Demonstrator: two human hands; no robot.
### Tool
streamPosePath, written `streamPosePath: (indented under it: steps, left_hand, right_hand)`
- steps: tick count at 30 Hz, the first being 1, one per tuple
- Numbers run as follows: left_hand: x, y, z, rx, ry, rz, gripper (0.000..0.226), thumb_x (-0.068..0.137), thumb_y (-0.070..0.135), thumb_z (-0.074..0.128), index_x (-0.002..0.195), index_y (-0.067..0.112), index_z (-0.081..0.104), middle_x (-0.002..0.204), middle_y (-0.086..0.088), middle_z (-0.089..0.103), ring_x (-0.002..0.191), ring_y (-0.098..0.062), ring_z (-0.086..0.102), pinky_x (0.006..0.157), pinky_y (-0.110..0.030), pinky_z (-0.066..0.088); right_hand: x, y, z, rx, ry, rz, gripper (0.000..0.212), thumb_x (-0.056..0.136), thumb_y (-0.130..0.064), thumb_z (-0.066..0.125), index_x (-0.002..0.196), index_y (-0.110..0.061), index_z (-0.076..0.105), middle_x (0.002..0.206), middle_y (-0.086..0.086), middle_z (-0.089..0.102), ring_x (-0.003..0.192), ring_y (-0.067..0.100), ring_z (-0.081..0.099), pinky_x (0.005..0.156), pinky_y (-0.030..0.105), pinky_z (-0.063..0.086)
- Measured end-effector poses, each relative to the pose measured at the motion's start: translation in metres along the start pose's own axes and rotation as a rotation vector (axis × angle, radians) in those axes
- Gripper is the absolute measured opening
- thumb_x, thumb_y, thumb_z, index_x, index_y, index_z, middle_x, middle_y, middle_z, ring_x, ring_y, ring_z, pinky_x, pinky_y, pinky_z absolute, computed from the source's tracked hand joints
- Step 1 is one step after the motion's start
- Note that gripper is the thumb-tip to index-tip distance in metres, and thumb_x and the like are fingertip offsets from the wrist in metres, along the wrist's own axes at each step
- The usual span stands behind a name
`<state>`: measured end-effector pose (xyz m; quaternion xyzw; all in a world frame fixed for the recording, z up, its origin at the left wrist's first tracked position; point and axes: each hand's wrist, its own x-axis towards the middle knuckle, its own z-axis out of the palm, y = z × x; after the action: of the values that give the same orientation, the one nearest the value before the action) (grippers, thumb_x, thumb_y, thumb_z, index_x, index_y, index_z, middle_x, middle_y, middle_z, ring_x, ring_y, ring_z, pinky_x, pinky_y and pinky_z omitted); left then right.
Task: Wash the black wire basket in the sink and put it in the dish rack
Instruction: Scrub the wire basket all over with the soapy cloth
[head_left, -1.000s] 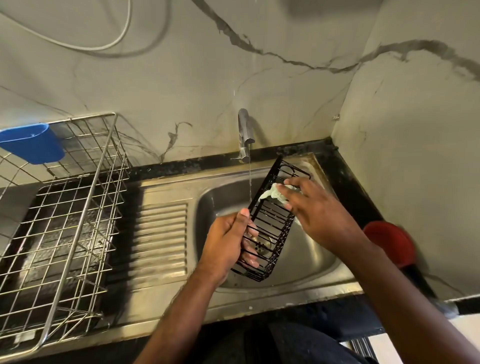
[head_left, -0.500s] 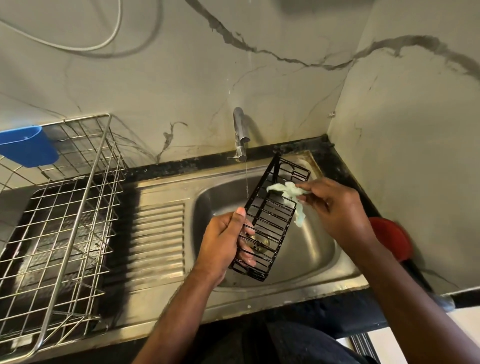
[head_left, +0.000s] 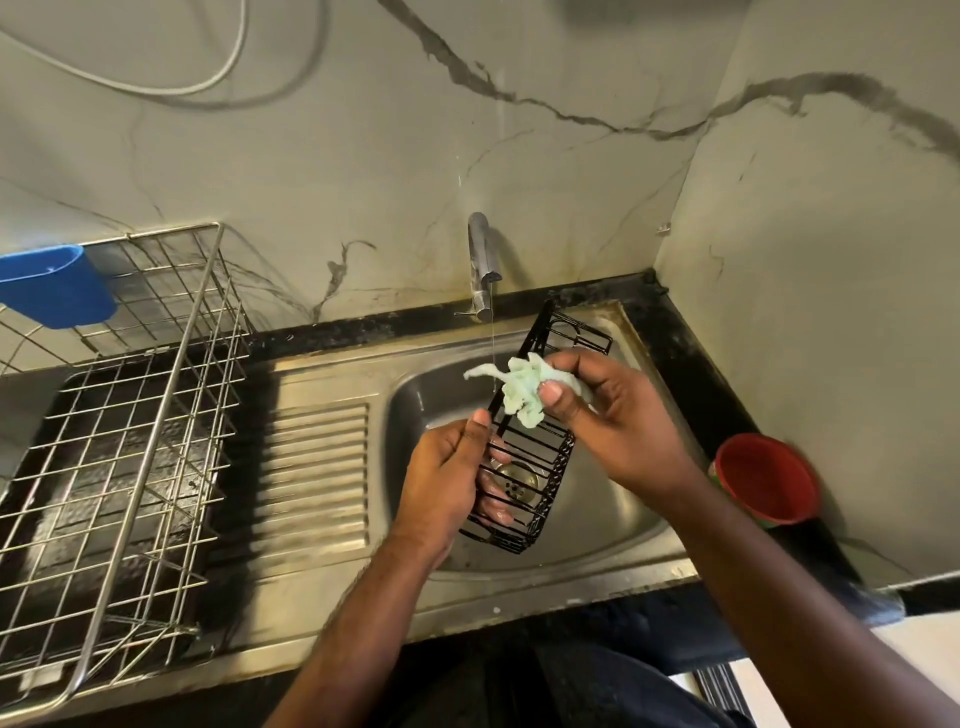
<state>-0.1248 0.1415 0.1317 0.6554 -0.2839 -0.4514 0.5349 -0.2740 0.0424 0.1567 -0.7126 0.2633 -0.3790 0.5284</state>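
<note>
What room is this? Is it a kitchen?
Most likely a kitchen washing-up corner. There is a steel sink with a ribbed drainboard, a tap running a thin stream, and a wire dish rack beside it. The person's left hand holds a black wire basket over the sink.

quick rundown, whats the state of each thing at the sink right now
black wire basket: held tilted over the sink, not yet in the rack
left hand: grips the basket's side
right hand: pinches the pale green scrub cloth
scrub cloth: bunched, against the basket
tap: running, thin stream
sink: drain uncovered
dish rack: holds no dishes
blue cup: hung on the rack's rim
red cup: tilted, opening faces the camera
</note>
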Motion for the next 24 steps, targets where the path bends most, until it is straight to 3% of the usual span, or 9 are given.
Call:
streamPosePath:
  steps: [4,7,9,11,14,18,21,24]
  left_hand:
    - [0.000,-0.001,0.000,0.008,0.004,-0.011,0.045,0.105,0.037,0.050,0.085,0.000,0.065,0.044,-0.005,0.058,0.035,-0.022,0.057,0.040,-0.029,0.053]
    - [0.000,-0.002,0.001,0.010,-0.007,-0.018,0.046,0.104,0.038,0.050,0.089,-0.003,0.065,0.045,-0.002,0.057,0.035,-0.021,0.056,0.041,-0.031,0.054]
    - [0.001,-0.003,0.001,-0.001,-0.013,-0.017,0.047,0.104,0.038,0.050,0.090,-0.005,0.064,0.045,-0.002,0.056,0.036,-0.021,0.055,0.043,-0.032,0.055]
    - [0.000,-0.002,0.000,-0.007,-0.019,-0.011,0.047,0.103,0.038,0.051,0.090,-0.005,0.064,0.045,-0.003,0.055,0.036,-0.022,0.055,0.043,-0.033,0.056]
    - [0.000,-0.001,0.001,-0.031,-0.019,-0.005,0.048,0.103,0.038,0.052,0.089,-0.006,0.065,0.045,-0.005,0.055,0.036,-0.020,0.054,0.040,-0.032,0.055]
    - [0.001,0.001,0.001,-0.068,-0.025,0.003,0.048,0.103,0.037,0.052,0.090,-0.007,0.065,0.045,-0.004,0.055,0.036,-0.018,0.053,0.040,-0.033,0.055]
    - [0.000,0.002,0.003,-0.051,-0.035,-0.006,0.047,0.103,0.036,0.051,0.089,-0.008,0.063,0.044,-0.003,0.056,0.035,-0.016,0.054,0.037,-0.031,0.054]
    - [0.000,-0.002,0.002,-0.031,-0.026,-0.002,0.047,0.100,0.040,0.053,0.087,-0.004,0.066,0.046,-0.007,0.055,0.036,-0.020,0.054,0.038,-0.031,0.054]
  right_hand:
    - [0.008,-0.014,0.003,0.565,0.019,0.041,0.021,0.097,-0.012,0.054,0.115,-0.014,0.064,0.119,0.019,0.069,0.114,0.041,0.065,0.097,0.050,0.053]
    - [0.017,-0.023,-0.001,0.638,0.011,-0.015,0.022,0.095,-0.014,0.056,0.115,-0.017,0.065,0.117,0.017,0.069,0.117,0.045,0.061,0.097,0.053,0.051]
    - [0.022,-0.027,-0.004,0.589,0.013,-0.056,0.020,0.093,-0.017,0.061,0.111,-0.020,0.068,0.112,0.012,0.070,0.108,0.037,0.063,0.093,0.048,0.052]
    - [0.027,-0.024,-0.010,0.383,0.042,-0.075,0.019,0.094,-0.014,0.063,0.109,-0.024,0.068,0.106,-0.001,0.072,0.099,0.021,0.066,0.086,0.040,0.055]
    - [0.030,0.001,-0.023,-0.266,0.089,0.009,0.026,0.095,-0.012,0.065,0.106,-0.035,0.065,0.106,-0.018,0.070,0.099,0.007,0.067,0.087,0.040,0.059]
    - [0.020,0.033,-0.032,-0.485,0.145,-0.010,0.031,0.094,0.002,0.061,0.110,-0.024,0.068,0.116,-0.007,0.068,0.108,0.001,0.064,0.093,0.030,0.056]
    - [0.016,0.039,-0.038,-0.659,0.061,-0.055,0.028,0.100,-0.022,0.057,0.126,-0.018,0.065,0.126,-0.001,0.063,0.116,0.009,0.059,0.098,0.036,0.053]
    - [0.013,0.032,-0.038,-0.939,-0.061,-0.023,0.055,0.097,-0.056,0.045,0.140,-0.022,0.055,0.137,-0.002,0.057,0.129,0.017,0.050,0.106,0.041,0.045]
